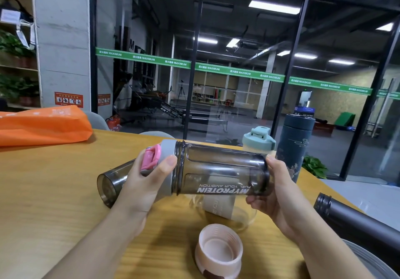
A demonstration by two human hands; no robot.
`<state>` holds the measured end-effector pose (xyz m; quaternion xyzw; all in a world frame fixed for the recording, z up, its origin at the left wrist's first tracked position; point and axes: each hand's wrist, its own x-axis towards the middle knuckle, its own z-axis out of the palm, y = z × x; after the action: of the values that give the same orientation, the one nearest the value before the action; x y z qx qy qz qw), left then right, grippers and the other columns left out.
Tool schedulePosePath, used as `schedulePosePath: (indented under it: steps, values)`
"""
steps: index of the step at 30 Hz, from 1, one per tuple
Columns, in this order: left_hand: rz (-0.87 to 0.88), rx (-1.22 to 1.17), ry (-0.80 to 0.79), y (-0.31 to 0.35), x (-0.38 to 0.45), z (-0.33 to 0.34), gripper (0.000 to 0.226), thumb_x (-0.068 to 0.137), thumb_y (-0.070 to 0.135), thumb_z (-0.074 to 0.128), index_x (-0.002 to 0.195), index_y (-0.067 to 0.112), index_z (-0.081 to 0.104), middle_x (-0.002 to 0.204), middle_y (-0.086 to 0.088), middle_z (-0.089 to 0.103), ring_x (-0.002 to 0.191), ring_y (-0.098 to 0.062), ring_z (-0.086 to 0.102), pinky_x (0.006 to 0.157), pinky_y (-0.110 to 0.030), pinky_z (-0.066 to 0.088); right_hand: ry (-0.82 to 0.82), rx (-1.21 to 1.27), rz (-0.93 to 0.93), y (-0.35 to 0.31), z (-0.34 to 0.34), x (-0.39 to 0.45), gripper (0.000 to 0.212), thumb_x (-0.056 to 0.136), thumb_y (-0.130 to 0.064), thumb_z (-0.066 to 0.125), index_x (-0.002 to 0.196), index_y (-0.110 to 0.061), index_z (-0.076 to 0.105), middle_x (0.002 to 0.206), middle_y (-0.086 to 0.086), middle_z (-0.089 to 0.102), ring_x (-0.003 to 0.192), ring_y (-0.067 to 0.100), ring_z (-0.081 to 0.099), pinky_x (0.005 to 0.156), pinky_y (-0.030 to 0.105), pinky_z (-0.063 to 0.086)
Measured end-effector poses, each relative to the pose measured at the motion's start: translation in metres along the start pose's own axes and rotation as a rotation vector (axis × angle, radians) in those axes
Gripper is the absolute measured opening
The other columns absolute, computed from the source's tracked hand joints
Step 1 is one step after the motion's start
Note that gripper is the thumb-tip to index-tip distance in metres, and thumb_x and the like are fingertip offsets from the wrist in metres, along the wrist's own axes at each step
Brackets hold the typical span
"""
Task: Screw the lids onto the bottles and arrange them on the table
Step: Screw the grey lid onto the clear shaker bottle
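Observation:
I hold a smoky grey MYPROTEIN shaker bottle (220,169) sideways above the wooden table (47,192). My left hand (144,183) grips its grey lid with the pink flip cap (151,156). My right hand (275,194) grips the bottle's base. A pale pink lid (218,249) lies upside down on the table near me. A clear glass bottle with a beige sleeve (220,208) lies under the shaker. Behind my left hand another smoky cup (112,182) lies on its side.
A teal-lidded shaker (258,141) and a dark blue flask (295,144) stand upright at the table's far right. A dark open-necked flask (355,222) lies at the right edge. An orange bag (43,125) sits at the far left. Glass walls stand behind the table.

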<state>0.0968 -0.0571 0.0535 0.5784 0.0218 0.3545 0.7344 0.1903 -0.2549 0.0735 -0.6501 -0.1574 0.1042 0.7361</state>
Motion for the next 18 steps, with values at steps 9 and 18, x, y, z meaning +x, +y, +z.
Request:
schedulePosePath:
  steps: [9, 18]
  values:
    - [-0.013, -0.003, -0.008, 0.0002, 0.0014, -0.0033, 0.026, 0.040, 0.056, 0.073, 0.064, 0.056, 0.064, 0.095, 0.004, 0.059, 0.094, -0.020, 0.051, 0.104, -0.052, 0.038, -0.111, 0.060, -0.004, 0.0002, -0.0045, 0.0024, 0.045, 0.095, -0.032, 0.039, 0.119, 0.002, 0.055, 0.087, 0.019, 0.060, 0.052, 0.020, 0.058, 0.046, 0.025, 0.051]
    - [-0.027, 0.009, -0.027, -0.0015, 0.0038, -0.0057, 0.035, 0.041, 0.055, 0.073, 0.074, 0.049, 0.067, 0.092, 0.002, 0.066, 0.083, -0.017, 0.059, 0.081, -0.043, 0.052, -0.049, -0.050, -0.056, -0.0009, -0.0048, 0.0020, 0.043, 0.093, -0.046, 0.044, 0.125, -0.020, 0.055, 0.096, 0.017, 0.066, 0.060, 0.020, 0.057, 0.051, 0.028, 0.047]
